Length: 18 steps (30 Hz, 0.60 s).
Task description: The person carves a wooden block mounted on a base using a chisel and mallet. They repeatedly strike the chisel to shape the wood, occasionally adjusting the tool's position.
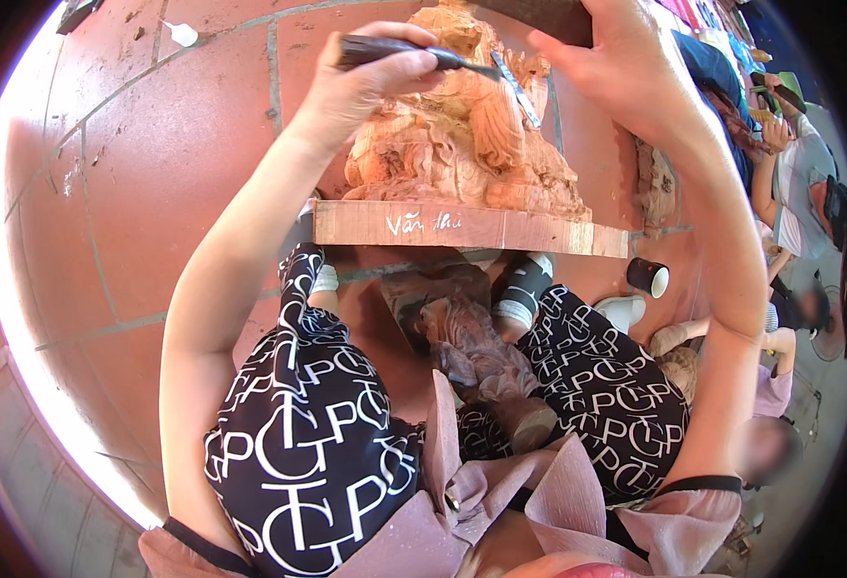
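A reddish-orange wood carving [452,144] with deep folds and ridges stands on a flat wooden base board [529,231], which has white handwriting on its front edge. My left hand [370,82] is closed around a dark-handled carving tool [395,52], its narrow neck pointing right against the carving's upper part. A thin, bluish metallic strip [517,89] shows at the tool's tip; whether it belongs to the tool I cannot tell. Beyond the carving's top right, my right hand [626,63] grips a dark brown, block-like piece [549,17], partly cut off by the frame's upper edge.
Between my legs a darker wood carving [476,352] leans. A black cup [647,276] with a pale inside lies on the red tiled floor [154,212]. A small white bottle [183,35] is at the far left. Several other people [809,183] sit at the right.
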{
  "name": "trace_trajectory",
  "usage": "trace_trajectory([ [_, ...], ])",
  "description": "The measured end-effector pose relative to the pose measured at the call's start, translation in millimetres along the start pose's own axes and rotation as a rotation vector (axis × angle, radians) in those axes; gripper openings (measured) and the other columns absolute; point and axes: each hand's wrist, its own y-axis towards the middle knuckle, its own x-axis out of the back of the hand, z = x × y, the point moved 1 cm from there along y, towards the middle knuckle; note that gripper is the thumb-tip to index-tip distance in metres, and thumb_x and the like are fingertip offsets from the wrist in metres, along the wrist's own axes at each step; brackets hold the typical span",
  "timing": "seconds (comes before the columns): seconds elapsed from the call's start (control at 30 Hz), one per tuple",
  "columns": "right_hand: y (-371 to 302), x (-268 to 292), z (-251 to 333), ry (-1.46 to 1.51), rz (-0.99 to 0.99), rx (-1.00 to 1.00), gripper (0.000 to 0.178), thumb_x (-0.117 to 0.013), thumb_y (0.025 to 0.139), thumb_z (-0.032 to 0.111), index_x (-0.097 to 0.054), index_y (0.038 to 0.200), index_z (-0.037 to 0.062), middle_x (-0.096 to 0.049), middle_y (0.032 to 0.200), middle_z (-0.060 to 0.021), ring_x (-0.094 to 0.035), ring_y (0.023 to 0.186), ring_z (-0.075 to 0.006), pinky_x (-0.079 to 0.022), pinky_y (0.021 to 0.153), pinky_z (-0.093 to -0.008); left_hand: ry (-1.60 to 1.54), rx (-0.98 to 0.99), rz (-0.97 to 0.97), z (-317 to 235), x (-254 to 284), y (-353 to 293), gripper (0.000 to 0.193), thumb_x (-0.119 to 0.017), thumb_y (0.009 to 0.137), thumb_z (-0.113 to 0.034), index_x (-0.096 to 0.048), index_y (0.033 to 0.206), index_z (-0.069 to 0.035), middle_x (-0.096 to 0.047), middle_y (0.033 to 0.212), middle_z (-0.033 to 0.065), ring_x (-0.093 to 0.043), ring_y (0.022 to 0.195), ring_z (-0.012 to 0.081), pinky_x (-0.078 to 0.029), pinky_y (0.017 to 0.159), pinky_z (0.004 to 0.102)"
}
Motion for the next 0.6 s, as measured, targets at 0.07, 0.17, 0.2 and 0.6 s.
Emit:
trace_trajectory([
  [0.07, -6, -5, 4, 0.156, 0.074, -0.22, 0.046, -0.073, 0.079, 0.008, -0.057, 0.122, 0.0032, -0.066, 0.093, -0.0175, -0.065, 0.084, -0.0271, -0.049, 0.075, -0.0356, -0.007, -0.005, -0.063, -10, 12, -3, 0.029, -0.072, 0.089, -0.009, -0.065, 0.116, 0.0, -0.072, 0.106, 0.0159, -0.073, 0.093, 0.0235, -0.062, 0.088, 0.034],
  [0.17, -18, -8, 4, 0.232, 0.161, -0.276, 0.045, -0.074, 0.077, 0.012, -0.057, 0.117, 0.0009, -0.065, 0.089, -0.0161, -0.064, 0.082, -0.0255, -0.049, 0.074, -0.0367, 0.079, 0.026, -0.11, 1, 22, -6, 0.029, -0.071, 0.091, -0.008, -0.064, 0.117, 0.001, -0.071, 0.107, 0.0164, -0.073, 0.095, 0.0226, -0.061, 0.089, 0.0329],
  [0.2, -24, -10, 1, 0.186, 0.147, -0.228, 0.045, -0.074, 0.077, 0.012, -0.057, 0.117, 0.0006, -0.065, 0.089, -0.016, -0.064, 0.082, -0.0254, -0.05, 0.074, -0.0366, 0.107, 0.027, -0.111, 6, 22, -6, 0.028, -0.071, 0.091, -0.008, -0.064, 0.117, 0.001, -0.071, 0.108, 0.0163, -0.073, 0.095, 0.0224, -0.061, 0.089, 0.0328],
  [0.6, -34, -4, -25, 0.055, 0.114, -0.071, 0.068, -0.074, 0.08, 0.006, -0.047, 0.142, 0.0032, -0.068, 0.114, -0.02, -0.069, 0.104, -0.0273, -0.053, 0.089, -0.0343, 0.157, 0.092, -0.087, 23, 13, -9, 0.03, -0.073, 0.09, -0.012, -0.066, 0.118, -0.004, -0.072, 0.107, 0.0144, -0.073, 0.094, 0.0193, -0.061, 0.085, 0.0317],
])
